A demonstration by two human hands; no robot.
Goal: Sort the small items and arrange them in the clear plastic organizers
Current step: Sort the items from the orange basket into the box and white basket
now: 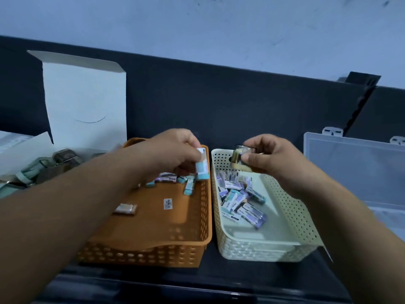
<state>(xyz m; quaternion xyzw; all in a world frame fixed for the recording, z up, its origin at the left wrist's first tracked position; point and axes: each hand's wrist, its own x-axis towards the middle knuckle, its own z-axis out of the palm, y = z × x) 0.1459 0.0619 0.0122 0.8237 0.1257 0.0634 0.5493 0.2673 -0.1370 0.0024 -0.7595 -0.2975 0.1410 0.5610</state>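
Observation:
An orange perforated basket (184,244) sits left of a cream perforated basket (291,218) on a dark table. My left hand (173,152) is over the orange basket's far end, shut on a small white-and-teal box (48,165). Below it lie a few more small teal and purple boxes (189,186) and a flat tan packet (126,209). My right hand (269,156) is above the cream basket's far corner, holding a small shiny roll (241,153). A pile of several purple and teal boxes (240,201) lies in the cream basket.
A clear plastic organizer (355,167) with its lid up stands at the right. An open white cardboard box (85,99) stands at the back left, with binder clips and greenish items (50,167) in front of it. A dark panel runs behind the table.

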